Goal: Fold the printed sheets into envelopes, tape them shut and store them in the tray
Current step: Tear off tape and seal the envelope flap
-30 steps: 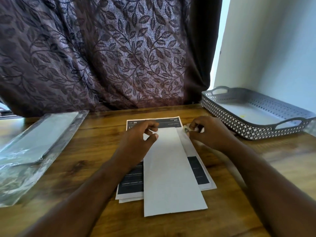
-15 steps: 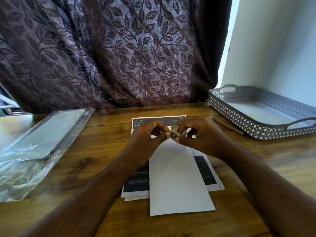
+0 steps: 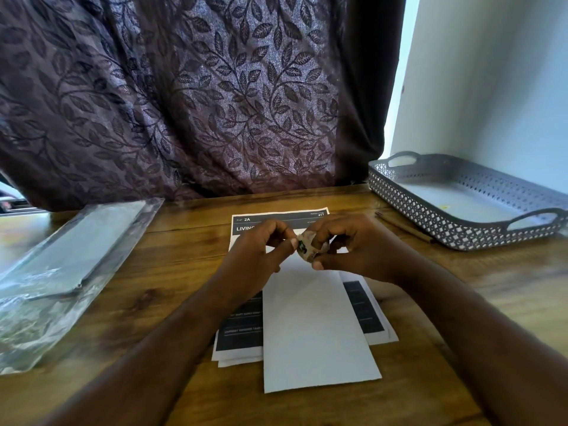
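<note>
The table is seen to be of brown wood with a visible grain and a slight sheen. Matt white paper is shown in the folded sheet and in the printed sheets beneath it. A glossy, crinkled clear plastic sleeve is laid at the left. The tray is formed of grey perforated plastic, matt. The curtain is made of dark woven cloth with a faintly shiny leaf pattern.
</note>
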Demonstrator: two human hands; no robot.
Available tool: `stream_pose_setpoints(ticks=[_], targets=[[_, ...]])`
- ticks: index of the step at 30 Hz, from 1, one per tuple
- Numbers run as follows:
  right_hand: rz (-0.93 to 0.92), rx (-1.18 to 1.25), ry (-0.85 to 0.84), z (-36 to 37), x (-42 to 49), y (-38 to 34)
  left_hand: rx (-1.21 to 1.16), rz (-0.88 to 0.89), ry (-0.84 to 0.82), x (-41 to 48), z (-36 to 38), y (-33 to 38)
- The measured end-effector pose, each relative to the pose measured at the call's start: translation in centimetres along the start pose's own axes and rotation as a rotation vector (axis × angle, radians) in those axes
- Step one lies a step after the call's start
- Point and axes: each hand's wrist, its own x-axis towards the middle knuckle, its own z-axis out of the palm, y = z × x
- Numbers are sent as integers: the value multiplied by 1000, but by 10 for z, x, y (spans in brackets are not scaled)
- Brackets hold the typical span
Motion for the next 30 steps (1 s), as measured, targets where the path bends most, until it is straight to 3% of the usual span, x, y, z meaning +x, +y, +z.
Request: stream_pose_setpoints(ticks=[11, 19, 26, 30], targets=[[43, 3, 13, 0, 0, 2, 107, 58, -13, -2, 1, 1], [174, -59, 159, -3, -1, 10, 33, -22, 7, -4, 0, 9], [557, -310, 428, -27, -16, 42, -29, -118, 52, 2, 1, 1], [720, -301, 493, -33, -29, 59, -51, -176, 60, 4, 0, -3]])
